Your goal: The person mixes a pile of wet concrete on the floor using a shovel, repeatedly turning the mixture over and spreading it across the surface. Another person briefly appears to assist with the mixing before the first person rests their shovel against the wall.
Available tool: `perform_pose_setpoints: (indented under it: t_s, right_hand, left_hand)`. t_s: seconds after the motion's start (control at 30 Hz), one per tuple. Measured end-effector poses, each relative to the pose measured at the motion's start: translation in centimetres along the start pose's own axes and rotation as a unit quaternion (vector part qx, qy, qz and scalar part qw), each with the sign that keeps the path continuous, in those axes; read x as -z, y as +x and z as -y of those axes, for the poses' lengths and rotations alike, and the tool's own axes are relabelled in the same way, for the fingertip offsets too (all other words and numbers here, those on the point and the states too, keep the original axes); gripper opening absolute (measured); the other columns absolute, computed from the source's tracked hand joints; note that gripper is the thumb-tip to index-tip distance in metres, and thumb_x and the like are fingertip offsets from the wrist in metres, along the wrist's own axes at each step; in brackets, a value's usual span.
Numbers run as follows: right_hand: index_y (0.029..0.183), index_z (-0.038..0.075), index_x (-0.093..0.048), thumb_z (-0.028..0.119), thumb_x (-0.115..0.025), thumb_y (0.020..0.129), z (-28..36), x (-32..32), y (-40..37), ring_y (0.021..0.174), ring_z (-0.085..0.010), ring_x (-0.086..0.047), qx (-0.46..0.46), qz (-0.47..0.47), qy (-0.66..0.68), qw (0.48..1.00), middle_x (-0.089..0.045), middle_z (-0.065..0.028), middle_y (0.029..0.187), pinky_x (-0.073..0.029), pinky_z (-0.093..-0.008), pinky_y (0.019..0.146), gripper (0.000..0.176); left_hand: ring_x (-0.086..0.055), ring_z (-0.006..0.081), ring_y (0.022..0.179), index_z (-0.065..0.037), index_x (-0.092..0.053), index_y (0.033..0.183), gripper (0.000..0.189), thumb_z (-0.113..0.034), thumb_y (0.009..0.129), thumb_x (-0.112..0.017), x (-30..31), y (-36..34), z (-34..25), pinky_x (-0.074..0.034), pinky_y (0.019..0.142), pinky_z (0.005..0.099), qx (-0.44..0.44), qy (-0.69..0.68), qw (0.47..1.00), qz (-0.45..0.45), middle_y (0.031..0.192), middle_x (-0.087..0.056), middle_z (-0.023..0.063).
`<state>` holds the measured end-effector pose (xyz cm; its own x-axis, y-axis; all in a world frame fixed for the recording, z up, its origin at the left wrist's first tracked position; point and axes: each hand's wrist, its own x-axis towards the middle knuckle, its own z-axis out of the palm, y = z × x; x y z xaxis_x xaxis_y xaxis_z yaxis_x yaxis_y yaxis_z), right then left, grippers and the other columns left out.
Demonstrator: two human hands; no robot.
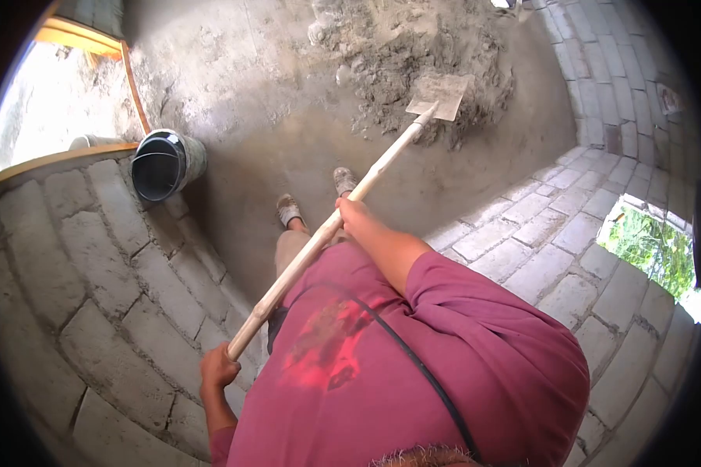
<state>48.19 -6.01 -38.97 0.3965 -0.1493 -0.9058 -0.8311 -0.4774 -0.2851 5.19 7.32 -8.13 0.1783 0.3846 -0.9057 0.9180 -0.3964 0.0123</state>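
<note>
A shovel (389, 158) with a long pale wooden handle runs diagonally across my front. Its flat square blade rests against the near edge of a heap of grey, wet-looking mortar or sand (401, 54). My left hand (220, 366) is wrapped around the handle's top end, out to the left at waist height. Farther down the shaft, my right hand (354, 217) grips it in front of my body. Both hands are closed. My shoes (290, 210) are on the floor just left of the shaft, short of the heap.
A dark bucket (193, 159) stands tipped towards me by the left wall, near a wood-framed opening (62, 162). Grey block walls (109, 272) rise on both sides. In the right wall is a window opening (648, 247) with greenery outside. Grey residue covers the floor (249, 148).
</note>
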Motion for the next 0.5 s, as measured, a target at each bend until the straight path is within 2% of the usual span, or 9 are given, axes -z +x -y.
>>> perform_pose_setpoints:
  t_s: [0.07,0.17,0.23,0.27,0.37,0.47,0.5]
  right_hand:
    - [0.108,-0.007,-0.063,0.012,-0.071,0.079,1.4,-1.0,-3.3,0.09,-0.0339,-0.066,0.018,-0.026,-0.022,0.999,-0.064,-0.0191,0.103,-0.057,-0.0438,0.079,0.036]
    - [0.112,-0.006,-0.063,0.012,-0.07,0.08,0.2,-3.6,-4.1,0.097,-0.0355,-0.067,-0.005,-0.022,-0.064,0.998,-0.064,-0.0216,0.111,-0.058,-0.0449,0.081,0.037]
    - [0.113,-0.006,-0.063,0.013,-0.07,0.081,-0.6,-5.7,-6.3,0.097,-0.0359,-0.068,-0.02,0.017,-0.03,0.999,-0.064,-0.0225,0.112,-0.058,-0.0449,0.08,0.038]
    - [0.114,-0.006,-0.063,0.014,-0.071,0.081,-1.0,-6.8,-7.1,0.098,-0.0361,-0.068,-0.028,0.037,-0.016,0.999,-0.065,-0.023,0.112,-0.058,-0.0448,0.08,0.039]
    - [0.114,-0.008,-0.063,0.01,-0.071,0.078,-3.9,-9.9,-6.2,0.093,-0.0387,-0.07,-0.093,0.066,-0.056,0.992,-0.067,-0.0245,0.109,-0.059,-0.051,0.079,0.041]
    - [0.117,-0.009,-0.06,0.012,-0.071,0.08,-9.2,-12.2,-4.4,0.091,-0.0386,-0.071,-0.06,0.124,-0.077,0.987,-0.067,-0.024,0.106,-0.058,-0.0534,0.08,0.044]
    - [0.118,-0.009,-0.059,0.012,-0.071,0.08,-9.9,-12.6,-5.2,0.091,-0.0385,-0.071,-0.077,0.123,-0.066,0.987,-0.067,-0.0237,0.105,-0.058,-0.0533,0.08,0.045]
  left_hand:
    - [-0.066,0.0435,0.092,-0.01,-0.066,0.099,0.03,-0.015,0.069,-0.071,0.3,0.2,1.6,-0.051,0.083,0.0539,-0.011,-0.02,1.0,0.013,0.093,-0.071,0.0204]
    - [-0.066,0.0436,0.094,-0.009,-0.067,0.099,0.032,-0.014,0.068,-0.071,-0.1,-0.3,4.3,-0.051,0.084,0.0534,-0.006,-0.028,1.0,0.005,0.093,-0.071,0.0217]
    - [-0.066,0.044,0.094,-0.008,-0.067,0.1,0.034,-0.012,0.067,-0.071,-0.3,-1.2,6.0,-0.052,0.084,0.0528,0.009,-0.022,0.999,-0.037,0.093,-0.071,0.0226]
    - [-0.066,0.044,0.094,-0.008,-0.067,0.1,0.033,-0.011,0.067,-0.072,-0.1,-1.6,6.5,-0.052,0.084,0.0527,0.015,-0.033,0.999,-0.021,0.093,-0.071,0.0227]
    - [-0.067,0.0438,0.093,-0.008,-0.067,0.099,0.033,-0.009,0.067,-0.073,2.2,-3.8,7.8,-0.053,0.083,0.0525,0.034,-0.034,0.999,0.016,0.091,-0.071,0.0229]
    - [-0.068,0.043,0.092,-0.008,-0.066,0.097,0.031,-0.008,0.067,-0.074,2.4,-5.8,9.3,-0.053,0.082,0.0523,0.072,-0.007,0.997,0.012,0.091,-0.071,0.0221]
    - [-0.068,0.0427,0.092,-0.008,-0.066,0.097,0.031,-0.008,0.067,-0.075,2.6,-6.5,9.9,-0.053,0.082,0.0521,0.089,0.008,0.996,0.011,0.09,-0.071,0.0217]
